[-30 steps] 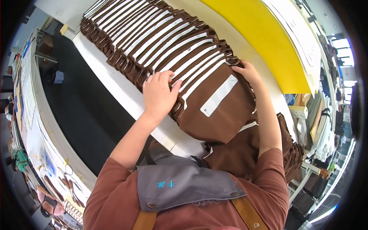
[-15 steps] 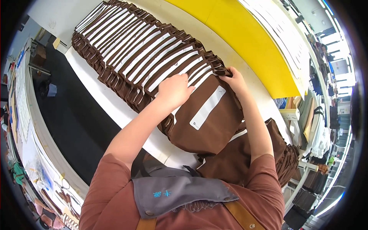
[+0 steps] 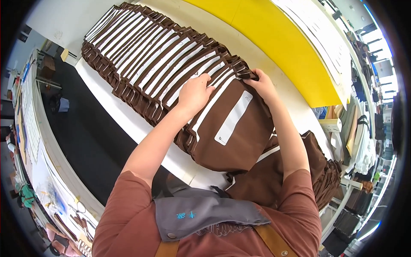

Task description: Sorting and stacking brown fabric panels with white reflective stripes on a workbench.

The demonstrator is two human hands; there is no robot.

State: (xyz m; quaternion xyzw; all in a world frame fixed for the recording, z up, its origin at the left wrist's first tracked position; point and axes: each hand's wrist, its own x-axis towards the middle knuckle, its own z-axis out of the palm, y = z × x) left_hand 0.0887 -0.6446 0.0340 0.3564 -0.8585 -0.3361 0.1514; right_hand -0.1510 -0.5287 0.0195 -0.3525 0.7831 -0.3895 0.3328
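Observation:
A long row of overlapping brown fabric pieces [image 3: 244, 150], each edged with a white strip, runs diagonally toward the upper left. The front piece carries a separate white rectangle [image 3: 232, 118]. My left hand [image 3: 196, 94] rests among the white strips near that front end, fingers curled onto the pieces. My right hand [image 3: 261, 85] grips their upper right edge; its fingertips are partly hidden in the folds. Beneath the front end, to the right, lies a crumpled pile of brown fabric [image 3: 308, 175].
A yellow board [image 3: 278, 38] borders the stack's far side on the white table [image 3: 128, 122]. A dark floor strip [image 3: 77, 128] separates it from a cluttered table [image 3: 51, 192] at left, with co-workers [image 3: 25, 192] beyond. Rolls and fabrics [image 3: 351, 128] fill a rack at right.
My left hand has moved rightward and up along the white strips, its fingers more curled than a second ago. My right hand stays at the edge; the view has shifted slightly.

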